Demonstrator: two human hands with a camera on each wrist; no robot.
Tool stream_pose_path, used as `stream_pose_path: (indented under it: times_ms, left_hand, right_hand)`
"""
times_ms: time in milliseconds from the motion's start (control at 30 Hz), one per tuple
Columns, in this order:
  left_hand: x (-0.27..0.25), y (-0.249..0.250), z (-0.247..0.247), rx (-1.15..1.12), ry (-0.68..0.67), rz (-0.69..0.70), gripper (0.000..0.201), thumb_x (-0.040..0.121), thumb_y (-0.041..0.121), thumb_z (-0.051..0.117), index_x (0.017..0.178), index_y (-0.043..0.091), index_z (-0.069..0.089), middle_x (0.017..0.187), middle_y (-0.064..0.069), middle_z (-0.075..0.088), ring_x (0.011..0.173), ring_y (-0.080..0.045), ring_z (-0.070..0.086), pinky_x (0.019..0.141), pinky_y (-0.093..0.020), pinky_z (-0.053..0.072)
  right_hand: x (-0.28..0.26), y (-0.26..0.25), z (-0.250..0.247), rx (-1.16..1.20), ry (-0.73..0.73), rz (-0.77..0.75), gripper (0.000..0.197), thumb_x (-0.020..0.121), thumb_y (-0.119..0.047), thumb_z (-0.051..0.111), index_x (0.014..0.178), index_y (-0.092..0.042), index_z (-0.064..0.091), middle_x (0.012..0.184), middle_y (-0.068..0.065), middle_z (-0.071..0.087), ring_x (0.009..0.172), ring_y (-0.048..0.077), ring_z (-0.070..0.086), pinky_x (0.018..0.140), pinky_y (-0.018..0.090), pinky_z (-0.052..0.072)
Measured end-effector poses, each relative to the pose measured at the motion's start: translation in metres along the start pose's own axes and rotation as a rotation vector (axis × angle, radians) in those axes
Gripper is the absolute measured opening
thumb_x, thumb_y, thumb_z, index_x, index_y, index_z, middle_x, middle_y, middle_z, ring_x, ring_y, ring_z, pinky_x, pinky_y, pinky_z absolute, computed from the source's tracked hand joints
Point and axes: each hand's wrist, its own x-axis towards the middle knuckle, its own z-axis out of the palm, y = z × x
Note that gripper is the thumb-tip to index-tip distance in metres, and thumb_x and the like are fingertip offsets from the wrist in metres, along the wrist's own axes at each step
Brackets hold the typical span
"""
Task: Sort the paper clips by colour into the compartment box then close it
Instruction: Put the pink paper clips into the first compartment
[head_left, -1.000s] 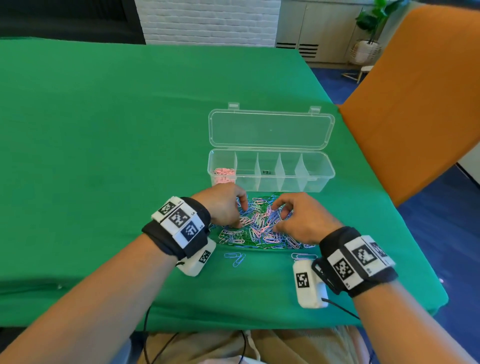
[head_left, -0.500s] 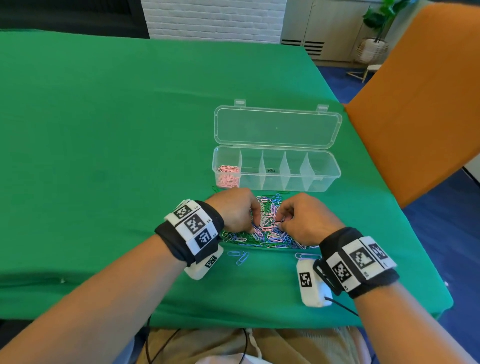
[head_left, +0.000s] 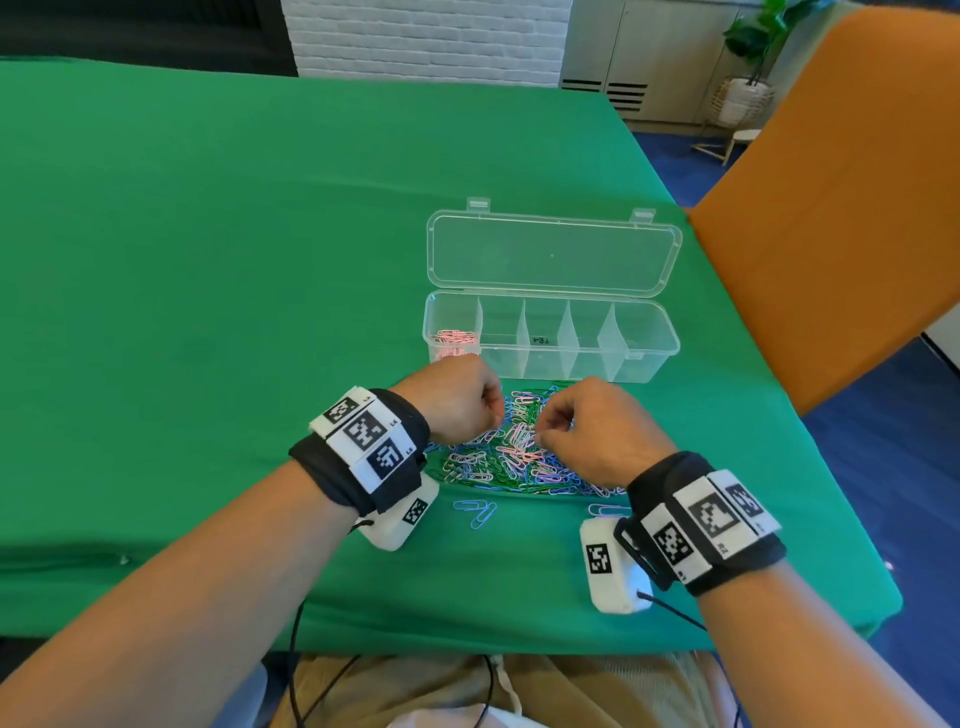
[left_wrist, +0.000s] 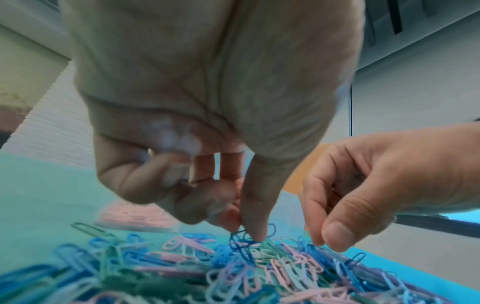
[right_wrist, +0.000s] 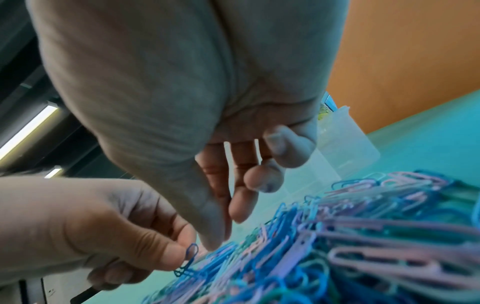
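Both hands are over the paper clip pile near the bench's front edge. The left hand pinches a dark blue clip between thumb and forefinger. The right hand hovers, fingers loosely curled, holding nothing. Behind the pile, the compartment box stands open, with pink clips in its leftmost compartment.

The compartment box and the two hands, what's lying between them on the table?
In the head view, the far part of the mixed paper clip pile lies between the compartment box and both hands, left and right.
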Motion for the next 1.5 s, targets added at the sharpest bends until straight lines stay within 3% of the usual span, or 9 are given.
stream_pose_path:
  times_ms: [233, 400, 533, 667, 800, 933, 1133, 1300, 1500]
  left_hand:
    - [-0.002, 0.011, 0.01, 0.112, -0.019, 0.012, 0.014, 0.081, 0.017, 0.074, 0.073, 0.027, 0.068, 0.067, 0.016, 0.06, 0.072, -0.012, 0.059, 0.068, -0.027, 0.048]
    - [-0.001, 0.018, 0.016, 0.236, -0.006, 0.017, 0.01, 0.082, 0.018, 0.07, 0.075, 0.025, 0.07, 0.08, 0.007, 0.071, 0.081, -0.018, 0.066, 0.074, -0.034, 0.055]
    - [-0.004, 0.014, 0.017, 0.235, -0.011, 0.013, 0.015, 0.089, 0.016, 0.058, 0.084, 0.021, 0.071, 0.086, 0.001, 0.071, 0.084, -0.023, 0.065, 0.078, -0.038, 0.055]
    - [-0.003, 0.004, 0.011, -0.042, -0.016, 0.027, 0.012, 0.094, 0.019, 0.06, 0.085, 0.02, 0.068, 0.084, 0.002, 0.07, 0.078, -0.016, 0.063, 0.071, -0.028, 0.05]
    - [-0.007, 0.004, 0.011, -0.628, -0.007, -0.049, 0.013, 0.093, 0.002, 0.061, 0.093, 0.014, 0.066, 0.072, 0.002, 0.07, 0.059, -0.005, 0.063, 0.054, -0.019, 0.048]
    - [-0.011, 0.006, 0.017, -1.1, -0.072, -0.14, 0.011, 0.095, -0.001, 0.058, 0.095, 0.006, 0.066, 0.077, -0.006, 0.069, 0.066, -0.012, 0.069, 0.064, -0.021, 0.058]
    - [-0.011, 0.011, 0.022, -1.434, -0.129, -0.221, 0.01, 0.096, 0.002, 0.055, 0.094, 0.002, 0.065, 0.084, -0.011, 0.071, 0.076, -0.018, 0.071, 0.074, -0.026, 0.059]
    - [-0.009, 0.015, 0.03, -1.658, -0.145, -0.342, 0.018, 0.094, 0.011, 0.042, 0.093, 0.001, 0.057, 0.071, -0.012, 0.061, 0.061, -0.019, 0.063, 0.056, -0.026, 0.056]
    - [-0.004, 0.023, 0.033, -1.582, -0.062, -0.414, 0.036, 0.099, 0.023, 0.041, 0.063, 0.02, 0.036, 0.049, 0.006, 0.027, 0.036, -0.008, 0.024, 0.033, -0.016, 0.018]
  right_hand:
    - [0.003, -0.01, 0.011, -0.229, -0.071, 0.021, 0.011, 0.079, -0.026, 0.073, 0.071, -0.028, 0.066, 0.085, -0.005, 0.071, 0.084, 0.021, 0.066, 0.076, 0.03, 0.052]
    - [0.003, -0.01, 0.011, -0.305, -0.071, -0.043, 0.013, 0.081, -0.022, 0.063, 0.071, -0.029, 0.059, 0.084, -0.003, 0.071, 0.083, 0.024, 0.066, 0.077, 0.032, 0.055]
    - [0.005, 0.003, 0.005, -0.061, -0.096, -0.023, 0.013, 0.087, -0.023, 0.064, 0.075, -0.02, 0.068, 0.082, -0.002, 0.071, 0.079, 0.018, 0.065, 0.077, 0.033, 0.055]
    - [0.006, 0.013, -0.004, 0.464, -0.024, 0.055, 0.011, 0.087, -0.02, 0.074, 0.081, -0.011, 0.075, 0.072, 0.0, 0.073, 0.062, 0.005, 0.059, 0.067, 0.025, 0.053]
    - [0.004, 0.016, -0.012, 0.779, -0.07, 0.124, 0.007, 0.083, -0.014, 0.076, 0.082, -0.008, 0.075, 0.068, 0.002, 0.068, 0.052, 0.005, 0.047, 0.045, 0.017, 0.037]
    - [0.003, 0.016, -0.016, 1.003, -0.137, 0.183, 0.006, 0.082, -0.011, 0.074, 0.076, -0.011, 0.072, 0.072, 0.001, 0.068, 0.055, 0.007, 0.051, 0.043, 0.015, 0.037]
    - [0.003, 0.007, -0.012, 1.067, -0.129, 0.223, 0.006, 0.08, -0.011, 0.075, 0.08, -0.008, 0.07, 0.071, 0.001, 0.066, 0.056, 0.008, 0.049, 0.041, 0.015, 0.035]
    - [0.0, -0.007, -0.007, 0.913, -0.007, 0.129, 0.011, 0.078, -0.017, 0.08, 0.08, -0.009, 0.074, 0.067, 0.0, 0.067, 0.056, 0.006, 0.052, 0.045, 0.018, 0.038]
    - [0.004, 0.005, -0.007, 0.628, 0.134, 0.04, 0.01, 0.084, -0.016, 0.077, 0.075, -0.012, 0.075, 0.058, -0.01, 0.064, 0.047, -0.005, 0.049, 0.05, 0.008, 0.041]
